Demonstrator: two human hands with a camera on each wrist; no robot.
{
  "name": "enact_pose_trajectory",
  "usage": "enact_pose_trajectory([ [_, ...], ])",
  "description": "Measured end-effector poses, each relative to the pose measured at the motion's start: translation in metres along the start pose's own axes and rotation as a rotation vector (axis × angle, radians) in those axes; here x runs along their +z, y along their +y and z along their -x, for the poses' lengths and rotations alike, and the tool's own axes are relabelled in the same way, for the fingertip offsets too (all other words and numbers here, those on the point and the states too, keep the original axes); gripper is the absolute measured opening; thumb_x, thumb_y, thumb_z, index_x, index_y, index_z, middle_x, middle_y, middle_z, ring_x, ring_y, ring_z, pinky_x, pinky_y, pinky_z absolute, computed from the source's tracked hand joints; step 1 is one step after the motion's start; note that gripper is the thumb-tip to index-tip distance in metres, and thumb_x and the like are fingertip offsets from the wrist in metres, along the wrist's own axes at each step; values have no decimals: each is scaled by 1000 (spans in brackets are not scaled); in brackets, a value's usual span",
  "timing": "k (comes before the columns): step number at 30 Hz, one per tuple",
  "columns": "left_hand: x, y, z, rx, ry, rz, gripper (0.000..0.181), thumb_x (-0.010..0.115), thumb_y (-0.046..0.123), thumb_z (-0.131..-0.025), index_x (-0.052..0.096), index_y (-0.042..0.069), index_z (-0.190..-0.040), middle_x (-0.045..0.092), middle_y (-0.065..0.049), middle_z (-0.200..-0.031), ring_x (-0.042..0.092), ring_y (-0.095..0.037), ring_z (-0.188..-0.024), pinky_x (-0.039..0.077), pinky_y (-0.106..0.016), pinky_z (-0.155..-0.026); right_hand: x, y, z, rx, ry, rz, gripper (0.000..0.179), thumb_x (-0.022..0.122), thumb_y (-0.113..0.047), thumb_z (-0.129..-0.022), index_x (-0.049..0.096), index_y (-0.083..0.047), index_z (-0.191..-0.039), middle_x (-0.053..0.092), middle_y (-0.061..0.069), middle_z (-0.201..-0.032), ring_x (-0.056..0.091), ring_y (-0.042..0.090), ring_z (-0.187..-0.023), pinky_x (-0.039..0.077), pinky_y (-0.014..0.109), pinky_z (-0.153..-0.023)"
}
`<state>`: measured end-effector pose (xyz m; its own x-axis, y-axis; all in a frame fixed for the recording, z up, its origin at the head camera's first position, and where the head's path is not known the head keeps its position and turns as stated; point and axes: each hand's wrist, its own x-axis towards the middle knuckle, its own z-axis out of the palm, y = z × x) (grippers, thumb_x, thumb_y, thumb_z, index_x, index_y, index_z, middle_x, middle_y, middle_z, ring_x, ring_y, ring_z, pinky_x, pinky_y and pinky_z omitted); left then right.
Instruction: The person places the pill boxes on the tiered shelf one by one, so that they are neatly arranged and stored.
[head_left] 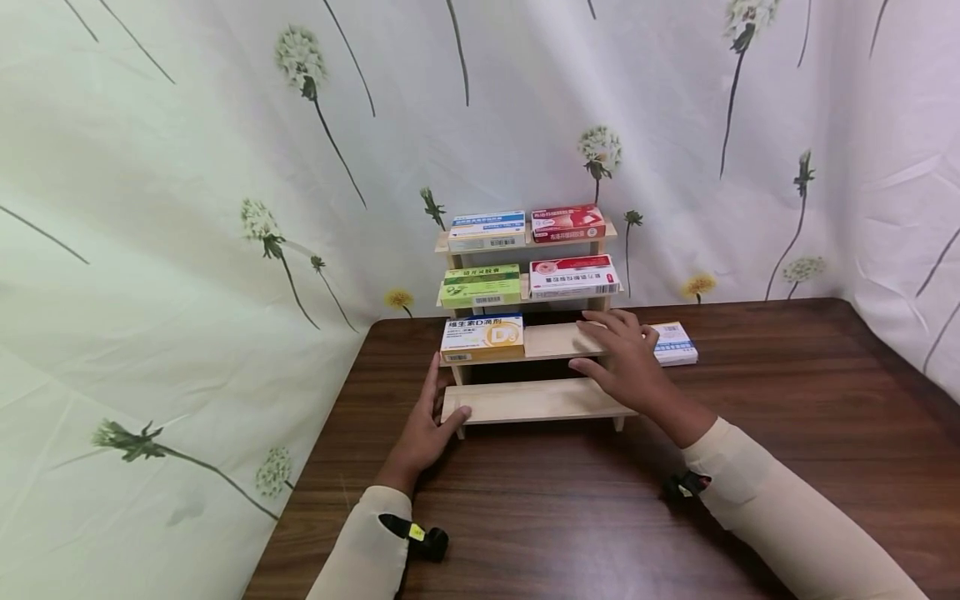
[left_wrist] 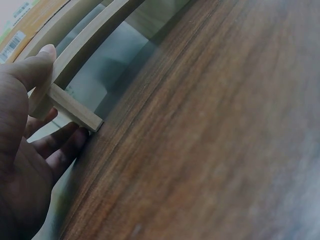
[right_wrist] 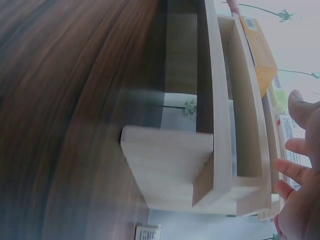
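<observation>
A stepped wooden display rack [head_left: 536, 400] stands on the table. My left hand [head_left: 422, 437] holds its lower left end, the thumb on the lowest board and the fingers along the side; the left wrist view shows this hand [left_wrist: 25, 125] around the board's end and leg. My right hand [head_left: 626, 358] is over the right part of the second step from the bottom, fingers spread and nothing held. In the right wrist view its fingers [right_wrist: 295, 170] are apart. Left on that step sits a white and orange vitamin D box [head_left: 482, 337].
Above are a green medicine box [head_left: 480, 286] and a white-red one [head_left: 573, 277]; on top, a blue-white box [head_left: 487, 231] and a red box [head_left: 567, 223]. Another blue-white box [head_left: 675, 343] lies on the table [head_left: 787, 433], right of the rack. A flowered curtain [head_left: 510, 108] hangs behind.
</observation>
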<state>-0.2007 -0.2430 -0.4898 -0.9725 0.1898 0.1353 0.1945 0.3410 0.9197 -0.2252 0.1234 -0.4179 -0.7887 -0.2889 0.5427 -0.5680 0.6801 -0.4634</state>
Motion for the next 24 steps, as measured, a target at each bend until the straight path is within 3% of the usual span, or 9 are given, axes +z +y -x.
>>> enact_pose_trajectory([
  [9, 0, 0, 1, -2, 2, -13, 105, 75, 30, -107, -4, 49, -174, 34, -17, -177, 48, -44, -156, 50, -64, -117, -10, 14, 10, -76, 73, -25, 59, 89, -18, -92, 69, -4, -147, 61, 21, -155, 46, 46, -143, 27, 73, -99],
  [24, 0, 1, 0, -8, 4, -8, 106, 75, 29, -106, -3, 50, -174, 34, -17, -177, 48, -44, -156, 49, -64, -118, -28, 46, 21, -12, 134, -92, 50, 86, -6, -94, 72, -1, -141, 65, 23, -148, 49, 47, -138, 29, 68, -95],
])
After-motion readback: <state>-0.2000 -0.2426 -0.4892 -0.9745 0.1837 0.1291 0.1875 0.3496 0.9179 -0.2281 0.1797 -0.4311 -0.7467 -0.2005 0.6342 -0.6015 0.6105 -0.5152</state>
